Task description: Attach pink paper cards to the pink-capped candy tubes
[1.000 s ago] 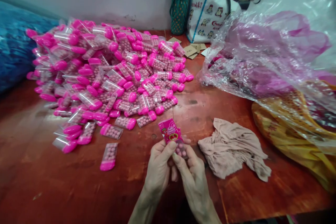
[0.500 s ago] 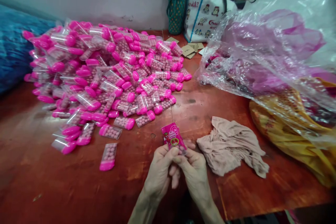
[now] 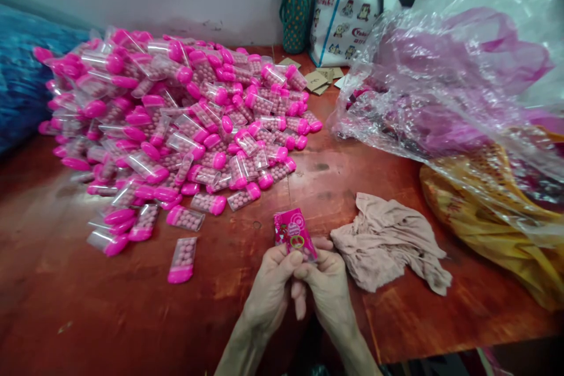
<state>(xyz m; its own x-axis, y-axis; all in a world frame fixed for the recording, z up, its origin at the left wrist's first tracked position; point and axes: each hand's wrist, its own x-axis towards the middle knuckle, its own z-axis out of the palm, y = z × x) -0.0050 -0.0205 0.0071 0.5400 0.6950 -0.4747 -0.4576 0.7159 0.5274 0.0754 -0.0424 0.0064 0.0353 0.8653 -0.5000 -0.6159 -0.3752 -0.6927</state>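
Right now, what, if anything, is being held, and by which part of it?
A pink printed packet, by its lower end, in the left hand and right hand.

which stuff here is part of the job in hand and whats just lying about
Seem part of the job:
pink printed wrapper, held by left hand and right hand
pile of pink-capped containers
lone pink-capped container

Seem just lying about:
beige cloth
white tote bag
teal holder
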